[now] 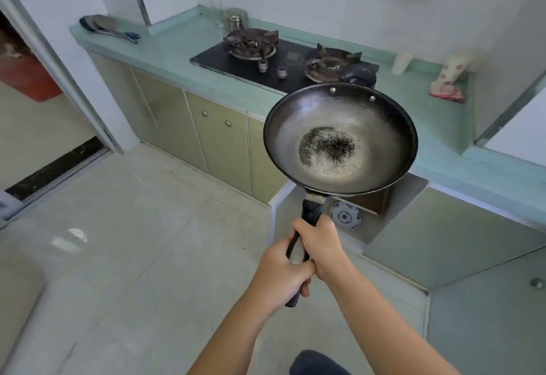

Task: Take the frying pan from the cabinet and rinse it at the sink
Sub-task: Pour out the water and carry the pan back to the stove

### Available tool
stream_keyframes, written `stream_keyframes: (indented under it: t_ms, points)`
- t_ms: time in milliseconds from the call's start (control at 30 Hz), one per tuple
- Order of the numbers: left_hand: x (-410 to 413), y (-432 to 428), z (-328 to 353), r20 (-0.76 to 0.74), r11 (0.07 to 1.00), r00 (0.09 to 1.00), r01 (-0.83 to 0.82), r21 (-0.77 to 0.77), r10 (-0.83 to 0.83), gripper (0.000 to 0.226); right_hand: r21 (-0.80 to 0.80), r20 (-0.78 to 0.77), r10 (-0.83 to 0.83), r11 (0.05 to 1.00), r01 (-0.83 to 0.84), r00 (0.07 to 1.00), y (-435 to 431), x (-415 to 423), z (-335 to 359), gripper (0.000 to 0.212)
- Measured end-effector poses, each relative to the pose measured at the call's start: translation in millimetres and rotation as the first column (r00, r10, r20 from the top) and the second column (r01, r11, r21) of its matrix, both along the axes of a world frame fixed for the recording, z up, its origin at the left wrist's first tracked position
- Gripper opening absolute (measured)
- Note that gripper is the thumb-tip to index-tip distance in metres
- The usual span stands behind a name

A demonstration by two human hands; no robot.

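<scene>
The frying pan (339, 138) is a dark round metal pan with a black burnt patch in its middle and a black handle. It is held level in the air in front of the counter. My left hand (280, 271) grips the lower end of the handle. My right hand (317, 241) grips the handle just above it, nearer the bowl. Behind and below the pan, an open cabinet (381, 224) under the counter shows a blue and white plate (345, 215). No sink is in view.
A gas hob (280, 58) with two burners sits in the pale green counter (165, 49). Spatulas (106, 27) lie at the counter's far left, a jar (235, 18) stands behind the hob. Shut cabinet doors (215, 135) run below. A doorway (35, 108) opens at the left.
</scene>
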State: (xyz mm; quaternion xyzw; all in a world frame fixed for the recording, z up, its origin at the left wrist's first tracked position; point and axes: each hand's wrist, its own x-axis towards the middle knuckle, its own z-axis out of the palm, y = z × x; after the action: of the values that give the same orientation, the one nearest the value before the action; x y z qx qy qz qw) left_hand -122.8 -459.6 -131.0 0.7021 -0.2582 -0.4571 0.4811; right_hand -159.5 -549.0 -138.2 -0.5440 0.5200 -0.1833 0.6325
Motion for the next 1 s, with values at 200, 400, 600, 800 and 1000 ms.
stream_keyframes:
  t_ms: [200, 400, 600, 800, 1000]
  points:
    - [75, -28, 1, 0.0, 0.992, 0.992, -0.127, -0.019, 0.127, 0.022, -0.081, -0.004, 0.174, 0.981, -0.173, 0.985, -32, 87, -1, 0.033]
    - [165, -76, 12, 0.001, 0.977, 0.977, -0.214, -0.01, 0.214, 0.02, -0.068, 0.011, 0.274, 0.96, -0.273, 0.962, -83, 187, 4, 0.03]
    - [249, -116, 12, -0.024, 0.965, 0.965, -0.262, -0.005, 0.261, 0.018, -0.063, -0.042, 0.34, 0.937, -0.343, 0.939, -126, 276, 4, 0.018]
    - [329, -132, 7, -0.007, 0.955, 0.954, -0.298, 0.007, 0.298, 0.013, -0.046, -0.058, 0.368, 0.928, -0.371, 0.928, -142, 358, -2, 0.027]
    - [426, -133, 2, -0.018, 0.963, 0.963, -0.269, -0.005, 0.268, 0.014, -0.05, -0.079, 0.356, 0.931, -0.361, 0.931, -142, 453, -4, 0.015]
